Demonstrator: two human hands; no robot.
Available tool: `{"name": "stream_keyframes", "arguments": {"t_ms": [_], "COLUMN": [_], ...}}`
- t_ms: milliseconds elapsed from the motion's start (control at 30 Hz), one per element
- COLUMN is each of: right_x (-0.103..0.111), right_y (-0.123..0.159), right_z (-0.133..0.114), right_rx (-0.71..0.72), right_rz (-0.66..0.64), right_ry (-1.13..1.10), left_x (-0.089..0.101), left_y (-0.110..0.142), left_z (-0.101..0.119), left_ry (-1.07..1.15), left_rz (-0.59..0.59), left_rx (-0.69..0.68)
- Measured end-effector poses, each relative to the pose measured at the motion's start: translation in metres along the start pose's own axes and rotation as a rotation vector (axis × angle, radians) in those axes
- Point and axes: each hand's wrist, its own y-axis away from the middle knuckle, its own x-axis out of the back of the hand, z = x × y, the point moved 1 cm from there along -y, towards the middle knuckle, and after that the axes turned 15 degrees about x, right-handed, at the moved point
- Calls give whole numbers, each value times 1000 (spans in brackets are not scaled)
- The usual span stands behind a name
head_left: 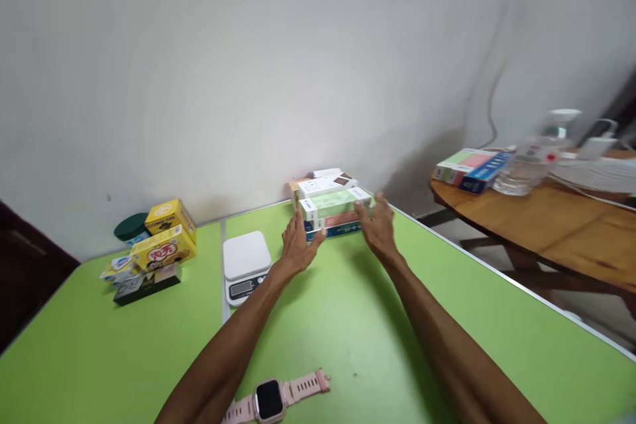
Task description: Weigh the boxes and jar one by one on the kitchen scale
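Small cartons lie stacked at the table's back edge against the wall. In front, a green-and-white box (338, 204) rests on a pink-and-white box (340, 218), with a dark blue box (342, 230) at the bottom. A white box (325, 184) with a brown square print sits behind them. My left hand (297, 245) is at the stack's left end, fingers stretched along it and thumb spread near the blue box. At the right end is my right hand (378, 225), slightly blurred, with its fingers apart; whether it touches the boxes I cannot tell.
Left of my hands stands a white kitchen scale (246, 255). Yellow boxes (166, 248) and a black box (149, 283) are grouped farther left. A pink-strapped smartwatch (269, 400) lies near the front. On the wooden table (556, 222) at right are another box (470, 169) and a plastic bottle (527, 162).
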Motion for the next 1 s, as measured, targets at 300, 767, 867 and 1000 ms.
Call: {"name": "stream_keyframes", "arguments": {"t_ms": [300,767,867,1000], "right_x": [-14,-267,-285,-281], "right_y": [81,248,259,264], "right_z": [-101,-282,-288,-289], "right_rx": [436,125,100,80], "right_rz": [-65,-837,-811,-784], "right_ry": [-30,-617,-591,-579], "left_x": [131,286,287,285], "left_y": [132,156,151,156], "left_z": [-109,-273,-276,-270], "left_ry": [-26,104,84,76], "left_rz": [523,954,947,991], "left_rx": [-43,605,619,606]}}
